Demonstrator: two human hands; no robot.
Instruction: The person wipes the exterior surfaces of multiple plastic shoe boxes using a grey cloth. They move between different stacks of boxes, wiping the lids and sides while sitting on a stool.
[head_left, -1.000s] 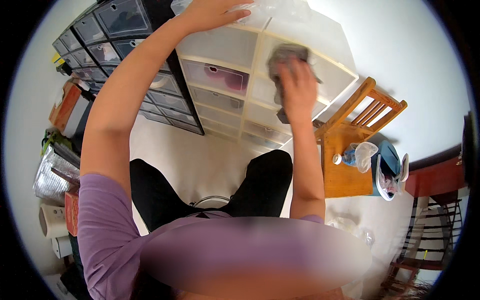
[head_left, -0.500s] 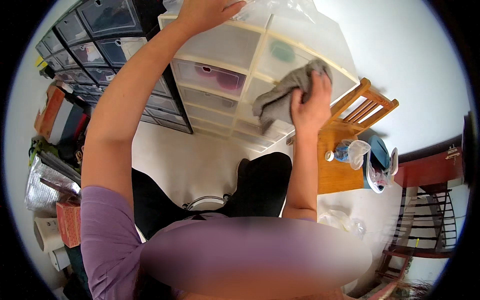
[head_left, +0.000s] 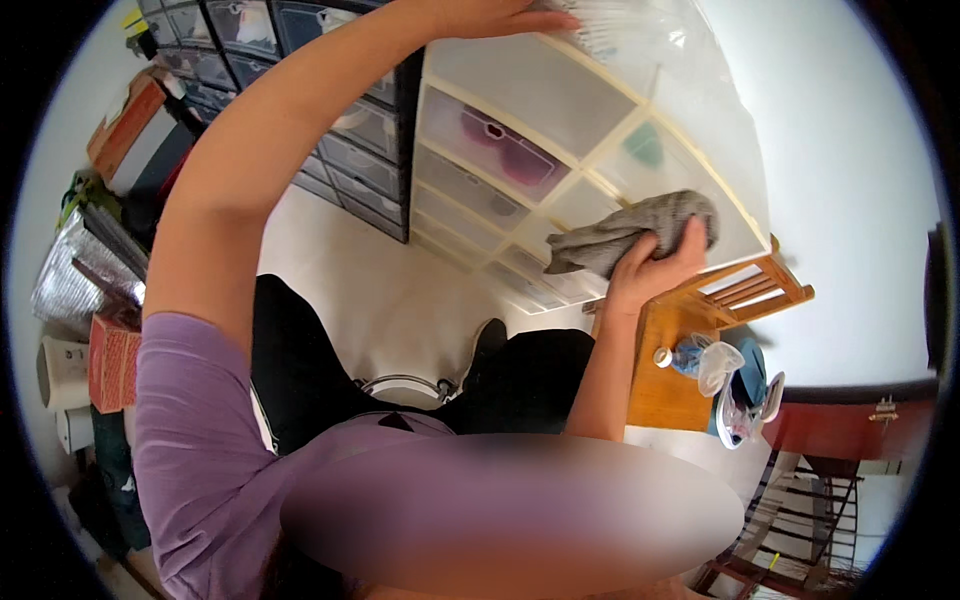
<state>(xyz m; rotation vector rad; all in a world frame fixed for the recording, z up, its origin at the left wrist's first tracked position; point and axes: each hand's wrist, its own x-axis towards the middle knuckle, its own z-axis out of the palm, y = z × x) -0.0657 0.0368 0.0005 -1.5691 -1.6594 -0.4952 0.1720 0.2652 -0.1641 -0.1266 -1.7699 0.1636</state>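
My right hand [head_left: 655, 268] grips a grey cloth [head_left: 630, 232] against the front of a stack of translucent drawers with cream frames [head_left: 545, 95]. The cloth lies bunched near the stack's right edge, its loose end hanging toward the left. Up at the top edge of the picture, my left hand [head_left: 500, 18] rests with fingers stretched out along the top of the stack, beside clear plastic sheeting [head_left: 640, 25]. Behind the drawer fronts, a purple thing [head_left: 505, 150] and a green thing [head_left: 643, 145] show through.
Black-framed clear drawers [head_left: 365, 130] stand to the left. A wooden chair [head_left: 665, 385] at the right bears a small white-capped container and plastic bags; a bin [head_left: 735, 420] is beside it. Boxes, including a red one [head_left: 115, 362], and a silvery bag [head_left: 75, 285] line the left side.
My right hand and the cloth have moved down and to the right over the drawer front. My left hand stays on top. The whole view has shifted and turned somewhat.
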